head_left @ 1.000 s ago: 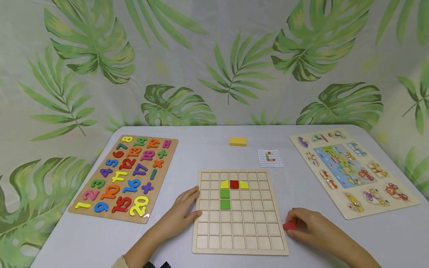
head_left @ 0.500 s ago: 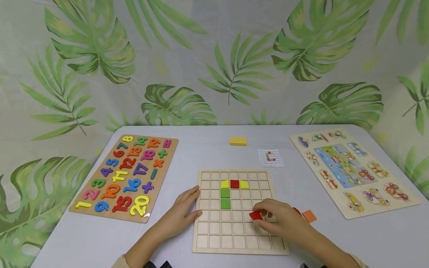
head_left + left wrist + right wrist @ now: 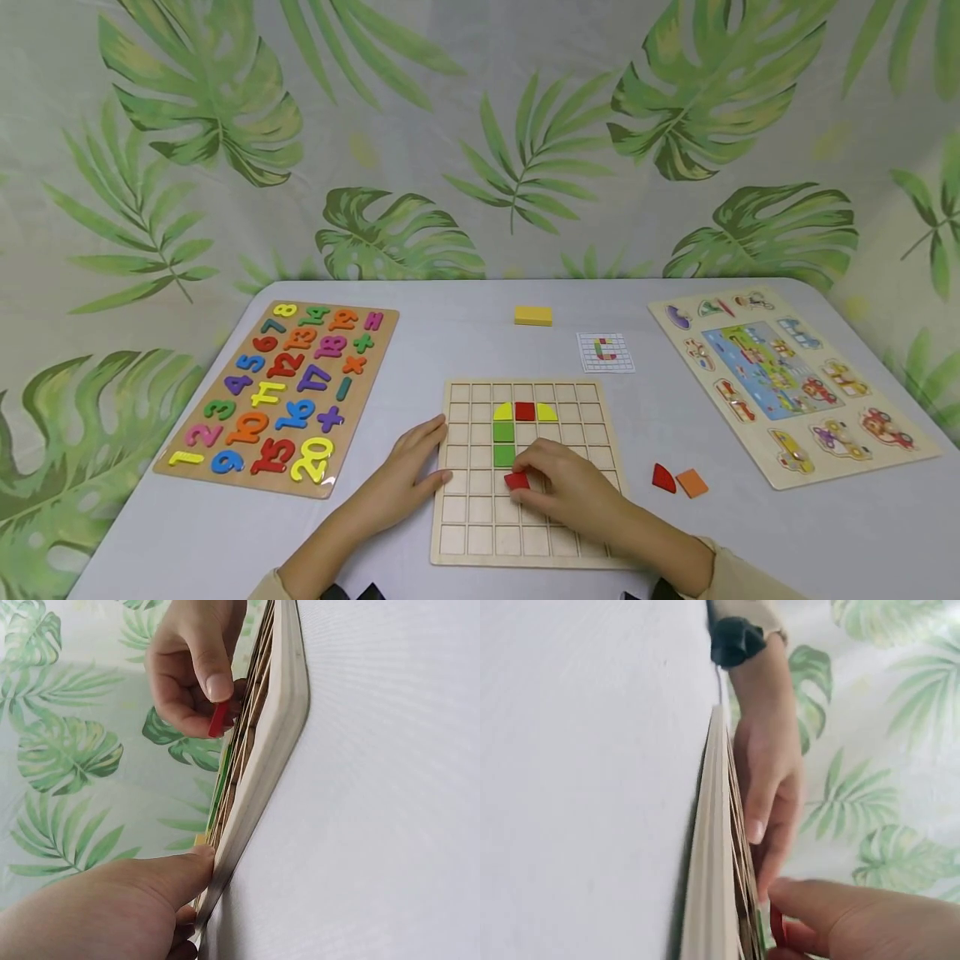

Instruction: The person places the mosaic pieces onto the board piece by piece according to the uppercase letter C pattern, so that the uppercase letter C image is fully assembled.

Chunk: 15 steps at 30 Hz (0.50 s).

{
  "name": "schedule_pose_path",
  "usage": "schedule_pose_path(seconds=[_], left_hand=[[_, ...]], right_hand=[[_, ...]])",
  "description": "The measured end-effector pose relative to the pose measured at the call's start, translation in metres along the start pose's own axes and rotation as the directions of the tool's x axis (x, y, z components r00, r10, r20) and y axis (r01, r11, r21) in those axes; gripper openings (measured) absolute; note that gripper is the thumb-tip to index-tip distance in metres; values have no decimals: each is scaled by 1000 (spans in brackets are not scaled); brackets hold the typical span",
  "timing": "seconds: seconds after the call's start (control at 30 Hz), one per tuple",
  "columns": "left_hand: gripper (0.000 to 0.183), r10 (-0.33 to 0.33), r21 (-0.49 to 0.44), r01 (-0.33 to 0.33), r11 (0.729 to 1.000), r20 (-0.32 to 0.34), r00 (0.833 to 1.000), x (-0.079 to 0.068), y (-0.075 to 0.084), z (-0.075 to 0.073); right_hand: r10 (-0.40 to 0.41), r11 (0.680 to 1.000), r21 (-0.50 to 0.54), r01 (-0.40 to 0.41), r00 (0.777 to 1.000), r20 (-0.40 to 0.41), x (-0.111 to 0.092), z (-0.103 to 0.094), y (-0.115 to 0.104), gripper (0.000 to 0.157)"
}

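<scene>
A wooden grid board (image 3: 457,537) lies in front of me. My left hand (image 3: 405,475) rests against its left edge, fingers fairly straight, thumb at the rim. My right hand (image 3: 566,483) pinches a small red tile (image 3: 516,481) between thumb and fingers, low over the board; its exact shape is partly hidden. In the left wrist view the red tile (image 3: 217,720) is seen edge-on. Just above it on the grid sit two green squares (image 3: 503,456). The top row has a red square (image 3: 525,412) between two yellow quarter-circles (image 3: 547,412).
A red quarter-circle (image 3: 663,477) and an orange square (image 3: 692,483) lie right of the board. Behind it are a pattern card (image 3: 604,353) and a yellow block (image 3: 533,316). A number puzzle (image 3: 337,417) stands left, a picture puzzle (image 3: 757,417) right.
My right hand has carried the red tile leftward from beside the board to over the grid, under the green squares. The red quarter-circle and orange square came into view. My left hand stayed put.
</scene>
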<state>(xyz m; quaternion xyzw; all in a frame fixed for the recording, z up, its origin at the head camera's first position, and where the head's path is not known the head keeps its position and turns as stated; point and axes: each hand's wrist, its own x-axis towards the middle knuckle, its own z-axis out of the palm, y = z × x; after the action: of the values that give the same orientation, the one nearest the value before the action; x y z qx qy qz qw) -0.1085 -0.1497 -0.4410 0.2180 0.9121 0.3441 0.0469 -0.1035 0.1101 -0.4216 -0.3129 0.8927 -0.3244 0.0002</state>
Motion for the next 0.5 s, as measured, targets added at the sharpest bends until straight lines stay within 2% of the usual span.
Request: schedule_pose_path(seconds=[0.17, 0.37, 0.5], left_hand=[[62, -4, -2, 4, 1000, 1, 1000, 0, 0, 0], [61, 7, -1, -7, 1000, -8, 1000, 0, 0, 0], [61, 12, -4, -13, 1000, -13, 1000, 0, -1, 1]], right_hand=[[-2, 1000, -31, 2, 1000, -2, 3, 5, 0, 27], [-4, 998, 69, -1, 997, 71, 6, -1, 4, 21], [-13, 995, 95, 6, 997, 73, 7, 0, 5, 17]])
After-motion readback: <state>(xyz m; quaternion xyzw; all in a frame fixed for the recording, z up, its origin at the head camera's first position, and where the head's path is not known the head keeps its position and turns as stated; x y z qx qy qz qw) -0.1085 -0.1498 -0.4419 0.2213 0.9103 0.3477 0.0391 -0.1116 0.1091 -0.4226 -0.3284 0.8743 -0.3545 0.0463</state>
